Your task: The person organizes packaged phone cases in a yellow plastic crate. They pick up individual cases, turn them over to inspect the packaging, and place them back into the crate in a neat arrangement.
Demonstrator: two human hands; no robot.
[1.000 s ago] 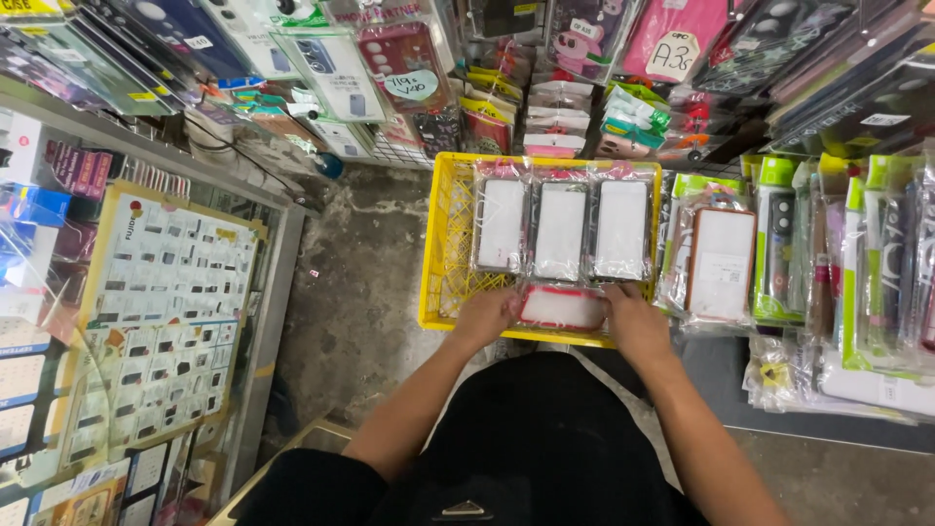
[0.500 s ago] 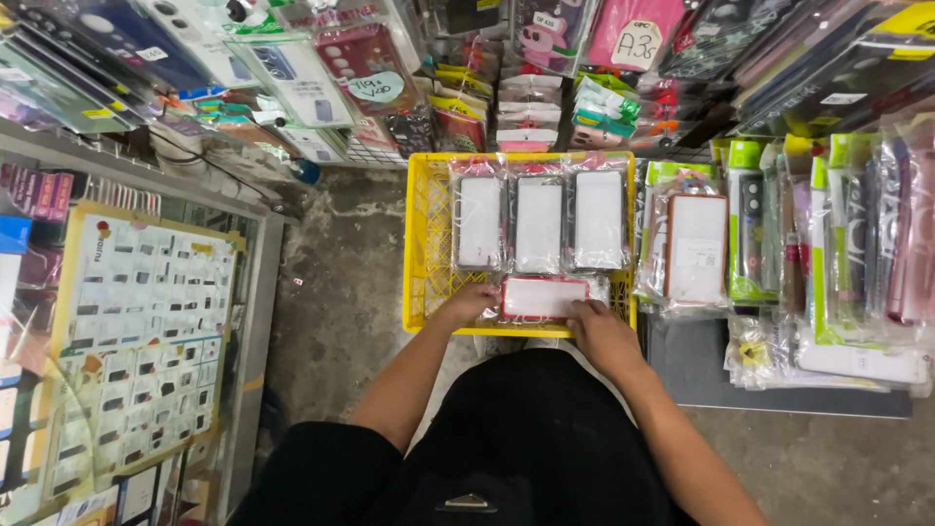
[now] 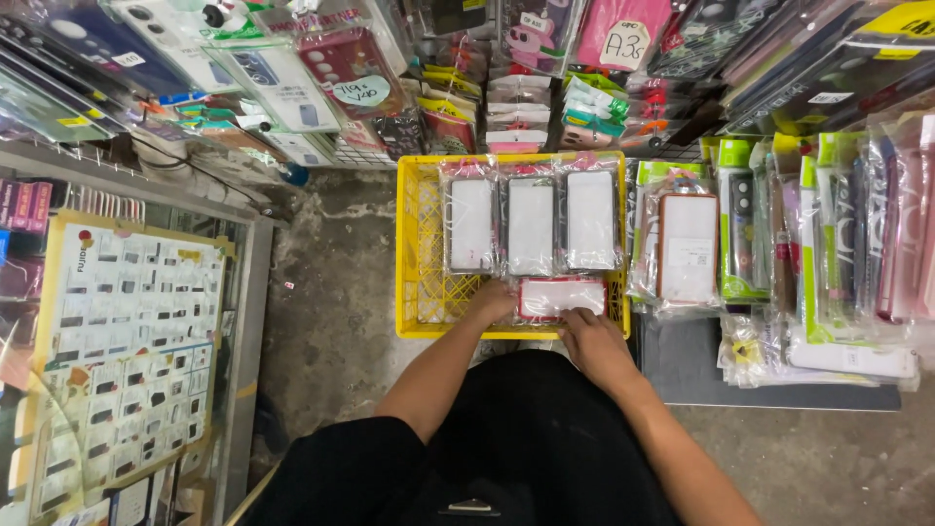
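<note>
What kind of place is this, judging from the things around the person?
Probably a small shop or stall selling phone cases. Packaged phone cases fill a yellow crate, more packets hang on the right rack, and a handwritten price tag sits on one.

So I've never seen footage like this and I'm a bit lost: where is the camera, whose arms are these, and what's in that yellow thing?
The camera sits on a person's head and looks straight down, so the two bare arms coming up from the bottom edge are the wearer's own, and the black cloth below them is their clothing. There is only this one view. The left hand and the right hand both rest on a red-edged packet lying crosswise at the near end of a yellow crate. The crate stands on a concrete floor. Behind the packet, three upright rows of bagged phone cases fill the crate. More bagged cases are stacked to the right and hang along the top. On the left is a glass counter with a yellow-framed chart lying on it.
</note>
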